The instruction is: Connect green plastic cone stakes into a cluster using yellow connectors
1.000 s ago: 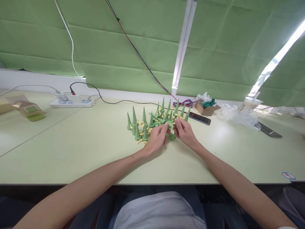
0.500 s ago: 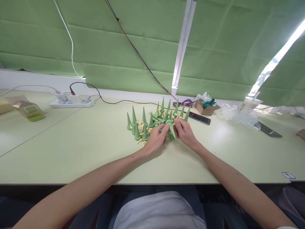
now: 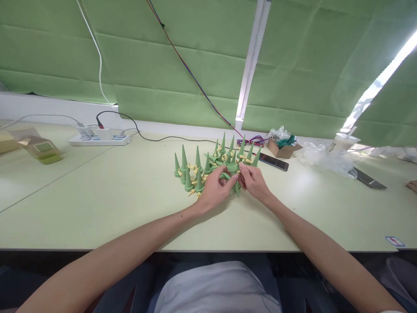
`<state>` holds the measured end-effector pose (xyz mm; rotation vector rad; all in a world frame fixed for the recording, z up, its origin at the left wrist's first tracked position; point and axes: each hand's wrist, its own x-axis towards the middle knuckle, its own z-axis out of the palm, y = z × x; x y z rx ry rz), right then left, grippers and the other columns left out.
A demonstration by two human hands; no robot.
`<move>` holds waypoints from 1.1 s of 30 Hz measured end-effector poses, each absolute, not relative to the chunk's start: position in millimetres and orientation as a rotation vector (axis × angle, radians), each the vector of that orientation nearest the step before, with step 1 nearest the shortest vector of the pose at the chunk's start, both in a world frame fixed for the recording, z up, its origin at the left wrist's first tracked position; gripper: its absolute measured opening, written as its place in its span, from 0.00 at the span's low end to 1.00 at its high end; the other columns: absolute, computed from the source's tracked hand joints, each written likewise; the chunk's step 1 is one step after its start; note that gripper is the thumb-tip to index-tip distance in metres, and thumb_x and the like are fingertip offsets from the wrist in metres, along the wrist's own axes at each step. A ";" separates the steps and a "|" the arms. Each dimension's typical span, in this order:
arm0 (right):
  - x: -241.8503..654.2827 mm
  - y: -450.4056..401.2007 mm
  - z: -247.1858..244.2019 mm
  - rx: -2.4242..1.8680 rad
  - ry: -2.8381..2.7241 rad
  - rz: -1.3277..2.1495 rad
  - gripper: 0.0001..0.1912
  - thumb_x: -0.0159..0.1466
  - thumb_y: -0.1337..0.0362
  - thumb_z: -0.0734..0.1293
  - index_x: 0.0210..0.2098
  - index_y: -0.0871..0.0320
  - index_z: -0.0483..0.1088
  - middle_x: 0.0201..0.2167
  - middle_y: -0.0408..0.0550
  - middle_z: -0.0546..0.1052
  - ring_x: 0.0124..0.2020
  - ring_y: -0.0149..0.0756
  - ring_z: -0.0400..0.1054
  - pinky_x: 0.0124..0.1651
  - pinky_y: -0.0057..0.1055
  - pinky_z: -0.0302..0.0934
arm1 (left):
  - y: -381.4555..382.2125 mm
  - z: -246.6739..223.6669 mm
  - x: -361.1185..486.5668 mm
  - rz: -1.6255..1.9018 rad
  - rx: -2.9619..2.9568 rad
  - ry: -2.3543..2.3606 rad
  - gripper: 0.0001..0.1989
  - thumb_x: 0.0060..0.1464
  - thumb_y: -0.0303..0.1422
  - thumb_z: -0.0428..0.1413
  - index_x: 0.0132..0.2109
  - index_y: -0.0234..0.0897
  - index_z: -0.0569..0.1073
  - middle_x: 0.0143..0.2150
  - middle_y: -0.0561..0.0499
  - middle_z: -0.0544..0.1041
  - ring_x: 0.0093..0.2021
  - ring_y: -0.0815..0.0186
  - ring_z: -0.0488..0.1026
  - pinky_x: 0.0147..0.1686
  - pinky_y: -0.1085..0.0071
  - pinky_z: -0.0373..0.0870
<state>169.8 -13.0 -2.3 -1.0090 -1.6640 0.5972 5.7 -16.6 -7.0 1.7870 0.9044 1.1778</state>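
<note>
My left hand (image 3: 216, 186) is closed around a green plastic watering spike (image 3: 232, 168), its round, ring-like end facing up between my hands. At that end's side, my right hand (image 3: 253, 179) pinches with thumb and forefinger; a bit of a small yellow valve (image 3: 239, 172) shows at the fingertips. Left of my hands, several green spikes (image 3: 183, 159) stand point up with yellow valves (image 3: 192, 191) among them. Behind my hands stands another group of spikes (image 3: 241, 148) with yellow pieces. Other green spikes lie beneath my fingers, partly hidden.
A phone (image 3: 273, 161) lies behind my right hand, near a small cardboard box (image 3: 282, 150) with crumpled plastic. Farther right are a plastic bag (image 3: 321, 157), a drink cup (image 3: 342, 142) and a dark flat device (image 3: 369, 178). A power strip (image 3: 99, 140) sits at the back left.
The held spike has turned: its point faced toward me before, and now its round end shows on top. My left thumb has shifted right, closer to my right fingers.
</note>
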 end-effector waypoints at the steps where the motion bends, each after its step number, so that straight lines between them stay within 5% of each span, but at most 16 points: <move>1: 170.0 -13.2 -1.7 -1.016 -1.661 0.595 0.34 0.70 0.36 0.57 0.17 0.53 0.56 0.12 0.41 0.63 0.15 0.30 0.57 0.22 0.31 0.54 | -16.6 -7.2 5.8 1.186 1.794 0.908 0.19 0.61 0.50 0.57 0.38 0.40 0.65 0.23 0.58 0.63 0.20 0.72 0.57 0.22 0.72 0.52; 11: 170.1 -13.6 1.8 -1.062 -1.668 0.550 0.38 0.70 0.36 0.57 0.12 0.53 0.57 0.09 0.43 0.63 0.14 0.29 0.57 0.22 0.31 0.54 | -16.0 -9.1 8.3 1.269 1.816 0.902 0.12 0.60 0.41 0.60 0.44 0.39 0.71 0.35 0.53 0.72 0.25 0.72 0.65 0.23 0.73 0.59; 23: 167.7 -12.6 -4.9 -1.011 -1.645 0.574 0.34 0.71 0.38 0.57 0.17 0.53 0.59 0.13 0.42 0.64 0.16 0.31 0.59 0.23 0.31 0.56 | -16.1 -9.7 9.6 1.335 1.856 0.906 0.09 0.63 0.39 0.57 0.46 0.39 0.71 0.47 0.48 0.72 0.28 0.74 0.66 0.25 0.75 0.62; 33: 169.3 -10.3 -10.0 -1.007 -1.578 0.610 0.31 0.70 0.37 0.57 0.22 0.54 0.60 0.17 0.42 0.65 0.18 0.31 0.59 0.20 0.29 0.54 | -18.5 -5.4 10.2 1.320 1.766 0.946 0.12 0.61 0.40 0.57 0.44 0.39 0.64 0.46 0.51 0.71 0.23 0.78 0.62 0.23 0.75 0.59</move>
